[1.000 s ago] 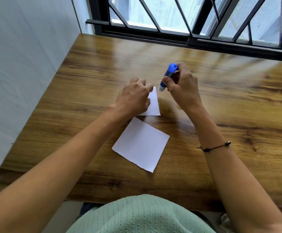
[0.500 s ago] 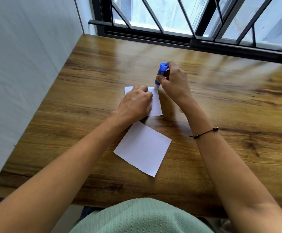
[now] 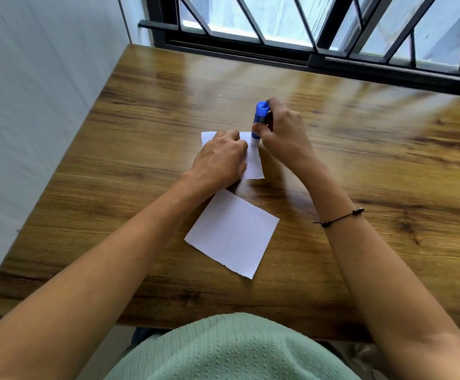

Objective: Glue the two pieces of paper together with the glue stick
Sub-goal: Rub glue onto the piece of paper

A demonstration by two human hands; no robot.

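Note:
Two white paper pieces lie on the wooden table (image 3: 360, 165). The far piece (image 3: 254, 165) is mostly covered by my left hand (image 3: 220, 157), which rests on it with curled fingers, pressing it down. My right hand (image 3: 283, 133) grips a blue glue stick (image 3: 259, 122), held nearly upright with its white tip down on the far piece's upper right part. The near piece (image 3: 233, 231) lies free, turned at an angle, just below my left wrist.
A white wall (image 3: 37, 105) runs along the table's left edge. A black-framed window with bars (image 3: 319, 31) closes off the far edge. The table's front edge lies just before my green-clad body (image 3: 231, 349).
My right hand has brought the glue stick left and down, from tilted above the paper's right edge to upright with its tip on the paper. My left hand stays on the far piece.

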